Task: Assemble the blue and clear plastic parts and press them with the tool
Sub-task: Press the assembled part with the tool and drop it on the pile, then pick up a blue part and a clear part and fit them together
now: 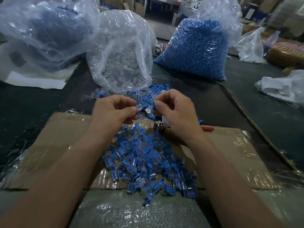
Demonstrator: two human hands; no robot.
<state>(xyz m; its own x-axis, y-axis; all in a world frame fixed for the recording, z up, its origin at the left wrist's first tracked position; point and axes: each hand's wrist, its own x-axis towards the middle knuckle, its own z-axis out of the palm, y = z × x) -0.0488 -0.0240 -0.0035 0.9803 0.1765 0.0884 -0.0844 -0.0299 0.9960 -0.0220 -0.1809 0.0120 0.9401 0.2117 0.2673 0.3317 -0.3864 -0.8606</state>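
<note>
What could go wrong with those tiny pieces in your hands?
The small clear plastic part pinched in the left hand might slip and vanish among the scattered blue pieces below. The small blue plastic part in the right hand could too. Either forearm might nudge the heap of joined blue-and-clear pieces off the brown cardboard sheet.

At our six o'clock, a heap of blue-and-clear plastic parts (pixel 144 162) lies on taped brown cardboard (pixel 57 137); at twelve, a plastic bag of clear parts (pixel 121 60); at one, a plastic bag of blue parts (pixel 195 46).
</note>
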